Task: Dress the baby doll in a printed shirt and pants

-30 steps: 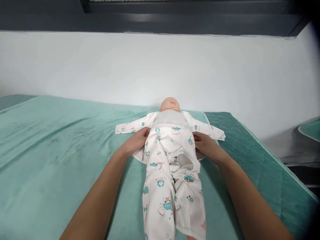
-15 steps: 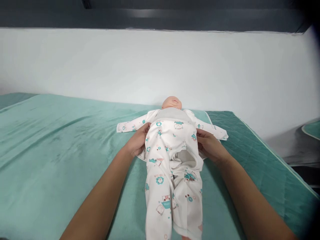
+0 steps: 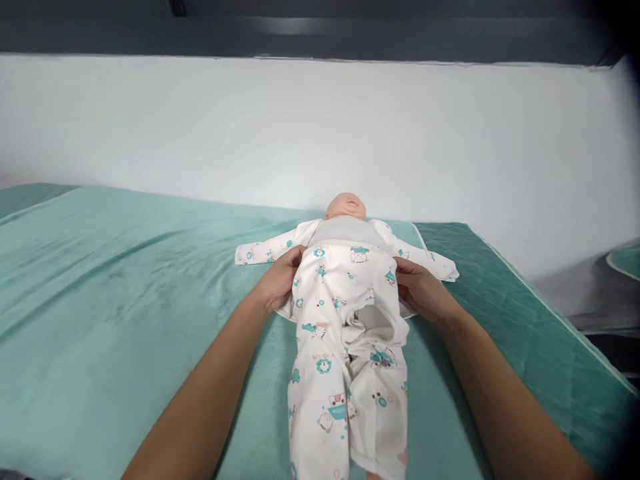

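Observation:
A baby doll (image 3: 346, 205) lies on its back, head away from me. It wears white printed pants (image 3: 323, 333), whose waistband reaches over a grey-white undershirt (image 3: 345, 230). A matching white printed jacket (image 3: 273, 248) lies under the doll with both sleeves spread outward. At the left side of the waist, my left hand (image 3: 280, 277) has its fingers closed on the pants' edge. My right hand (image 3: 420, 287) pinches the pants at the right side, its fingertips partly hidden by cloth. An opening shows at the crotch, and a bit of the doll's foot peeks out at the bottom.
A light green sheet (image 3: 125, 320) spreads under the doll, and a darker green quilted mattress (image 3: 525, 333) borders it on the right. Behind stands a white wall (image 3: 250, 133), with a dark beam (image 3: 300, 30) above it. Another green padded edge (image 3: 625, 259) shows at far right.
Both hands keep their places at the waist. The pants' legs have shifted very slightly, and the view has moved a little.

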Motion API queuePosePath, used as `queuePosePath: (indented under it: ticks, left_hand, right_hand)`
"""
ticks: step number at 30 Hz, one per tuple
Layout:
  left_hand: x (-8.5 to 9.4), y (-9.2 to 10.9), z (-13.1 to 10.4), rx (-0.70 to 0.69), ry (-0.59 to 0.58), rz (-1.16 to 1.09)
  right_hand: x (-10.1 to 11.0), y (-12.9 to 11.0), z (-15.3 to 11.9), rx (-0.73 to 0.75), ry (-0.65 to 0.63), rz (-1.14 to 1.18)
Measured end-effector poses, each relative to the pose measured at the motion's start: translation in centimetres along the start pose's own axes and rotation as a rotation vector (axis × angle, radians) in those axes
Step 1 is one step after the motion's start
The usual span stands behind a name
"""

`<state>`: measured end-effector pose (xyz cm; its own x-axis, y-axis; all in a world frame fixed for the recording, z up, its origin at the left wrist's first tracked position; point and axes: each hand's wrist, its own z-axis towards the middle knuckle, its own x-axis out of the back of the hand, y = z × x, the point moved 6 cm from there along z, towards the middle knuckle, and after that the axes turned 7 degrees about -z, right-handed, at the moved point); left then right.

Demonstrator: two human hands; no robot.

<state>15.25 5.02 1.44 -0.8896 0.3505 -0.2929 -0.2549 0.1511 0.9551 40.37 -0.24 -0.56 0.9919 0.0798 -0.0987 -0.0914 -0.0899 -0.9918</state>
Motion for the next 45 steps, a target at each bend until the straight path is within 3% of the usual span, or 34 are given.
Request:
queuePosePath:
  ticks: [8, 13, 19, 30, 38, 42, 45]
  left_hand:
    - [-0.2, 1.4, -0.3, -0.257, 0.012, 0.408]
    - [0.2, 2.0, -0.5, -0.331, 0.12, 0.605]
    - [0.3, 2.0, -0.4, -0.318, 0.14, 0.566]
    - [-0.5, 2.6, -0.9, -0.285, 0.121, 0.503]
    - [-0.3, 2.1, -0.7, -0.269, 0.109, 0.452]
    - [-0.2, 1.8, -0.5, -0.29, 0.134, 0.472]
    - [0.2, 1.8, -0.3, -0.324, 0.173, 0.477]
  right_hand:
    - [-0.1, -0.1, 0.2, 0.038, 0.014, -0.187]
    - [0.6, -0.3, 0.5, 0.121, 0.078, -0.396]
    - [0.8, -1.2, 0.2, 0.229, 0.16, -0.691]
    - [0.3, -1.9, 0.0, 0.327, 0.175, -0.768]
    - [-0.3, -2.9, -0.7, 0.457, 0.323, -1.049]
    - [-0.8, -3.3, -1.1, 0.412, 0.397, -1.205]
    - [-0.5, -3.1, -1.1, 0.336, 0.437, -1.142]
